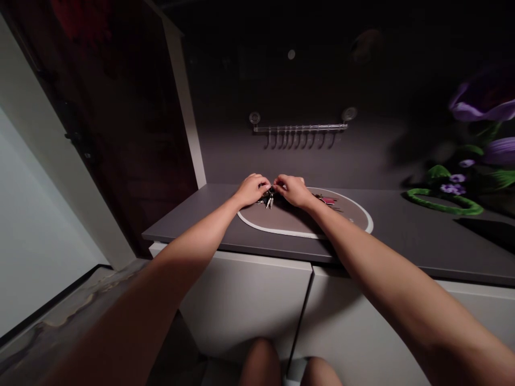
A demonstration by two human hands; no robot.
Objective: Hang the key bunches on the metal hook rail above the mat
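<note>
A bunch of keys [270, 202] hangs or lies between my two hands, over a brown oval mat [281, 221] with a white rim. My left hand [252, 190] has its fingers pinched at the top left of the bunch. From the other side my right hand [292, 190] pinches at the top of the same keys, fingertips close to those of the left. More keys and a red item [328, 200] rest on the mat to the right, partly behind my right wrist.
The mat lies on a dark grey counter [394, 230] above white cabinets. On the wall is a clear rail with hooks [301, 128]. Purple flowers [456, 182] and a green ring [442, 201] stand at the right. A dark door [120, 134] is at the left.
</note>
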